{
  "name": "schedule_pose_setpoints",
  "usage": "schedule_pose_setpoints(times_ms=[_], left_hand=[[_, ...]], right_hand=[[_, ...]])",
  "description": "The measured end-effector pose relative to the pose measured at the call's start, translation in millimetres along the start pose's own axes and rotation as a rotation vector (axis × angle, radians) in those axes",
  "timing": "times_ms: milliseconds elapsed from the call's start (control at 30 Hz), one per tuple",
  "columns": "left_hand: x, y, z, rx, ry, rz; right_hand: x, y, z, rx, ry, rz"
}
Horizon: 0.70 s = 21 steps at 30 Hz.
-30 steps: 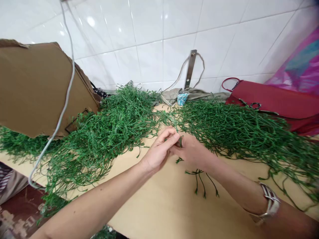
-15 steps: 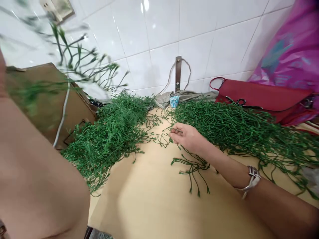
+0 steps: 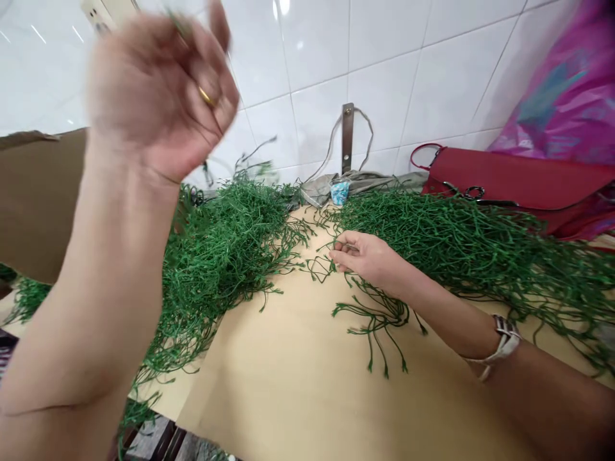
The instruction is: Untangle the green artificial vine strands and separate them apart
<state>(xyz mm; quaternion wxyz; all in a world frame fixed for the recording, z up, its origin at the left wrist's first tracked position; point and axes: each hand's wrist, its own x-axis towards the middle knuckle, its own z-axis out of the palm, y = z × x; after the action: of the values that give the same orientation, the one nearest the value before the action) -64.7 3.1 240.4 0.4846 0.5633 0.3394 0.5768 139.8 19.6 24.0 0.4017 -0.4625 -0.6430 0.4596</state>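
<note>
My left hand (image 3: 158, 96) is raised near the camera at the upper left, blurred, with its fingers curled and a ring on one. Thin stems of a green plastic sprig (image 3: 250, 168) trail from it down over the left pile of green sprigs (image 3: 221, 250). My right hand (image 3: 365, 257) rests on the tan table (image 3: 298, 384), fingers pinched together on a thin green stem (image 3: 321, 266) at the edge of the right pile (image 3: 461, 243). A loose sprig (image 3: 377, 320) lies under my right forearm, which wears a watch (image 3: 502, 342).
A brown cardboard sheet (image 3: 33, 198) leans at the left. A red bag (image 3: 509, 179) and a pink plastic bag (image 3: 562, 96) stand at the back right. A small blue-and-white cup (image 3: 339, 192), grey cloth (image 3: 317, 187) and a metal bracket with cord (image 3: 346, 131) sit by the tiled wall.
My left hand left the right hand, swung up and left with a sprig, and now hangs high near the camera. My right hand dropped to the table and stays at the right pile's edge.
</note>
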Motion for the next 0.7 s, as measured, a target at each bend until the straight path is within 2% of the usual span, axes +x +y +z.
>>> schedule_pose_setpoints(times_ms=[33, 100, 133, 167, 200, 233, 267, 333, 367, 433, 467, 533, 633, 700], left_hand=[[1.1, -3.9, -2.9, 0.089, -0.046, -0.014], [1.7, -14.0, -8.4, 0.356, -0.219, -0.345], [1.2, -16.8, -10.9, 0.388, -0.300, -0.422], [0.7, -16.6, -13.2, 0.347, -0.344, -0.361], [0.4, -13.3, -15.1, 0.253, -0.342, -0.206], [0.5, -7.8, -16.5, 0.127, -0.292, -0.014], [1.1, -1.2, -17.3, 0.076, -0.237, 0.052], [2.1, 10.2, -16.2, 0.099, -0.145, 0.099], [1.9, 13.1, -14.2, 0.146, -0.141, 0.101], [-1.0, 12.2, -7.7, 0.305, -0.211, 0.073], [-3.5, 9.4, -3.5, 0.407, -0.261, 0.035], [-9.4, 2.2, 5.2, 0.574, -0.301, -0.079], [-15.3, -6.0, 16.2, 0.468, -0.205, -0.180], [-16.3, -9.0, 22.5, 0.331, -0.157, -0.189]], right_hand=[[-0.4, -1.4, -1.7, -0.003, 0.006, 0.004], [-0.7, -3.5, -3.6, -0.008, 0.010, 0.001], [-0.6, -4.3, -3.8, -0.005, 0.012, -0.004], [-0.5, -5.3, -3.7, 0.003, 0.007, -0.015], [-0.5, -6.3, -3.1, 0.017, 0.000, -0.031], [-0.6, -7.5, -2.4, 0.034, -0.007, -0.051], [-0.9, -8.7, -1.5, 0.050, -0.014, -0.073], [-2.1, -11.4, 0.4, 0.061, -0.032, -0.112], [-3.0, -12.8, 1.1, 0.049, -0.042, -0.127], [-5.4, -16.1, 2.1, -0.031, -0.033, -0.182], [-7.0, -18.2, 2.5, -0.096, 0.007, -0.239], [-11.2, -23.4, 3.1, -0.259, 0.168, -0.397], [-17.6, -31.0, 4.5, -0.498, 0.437, -0.607], [-19.3, -31.3, 5.5, -0.616, 0.476, -0.683]])
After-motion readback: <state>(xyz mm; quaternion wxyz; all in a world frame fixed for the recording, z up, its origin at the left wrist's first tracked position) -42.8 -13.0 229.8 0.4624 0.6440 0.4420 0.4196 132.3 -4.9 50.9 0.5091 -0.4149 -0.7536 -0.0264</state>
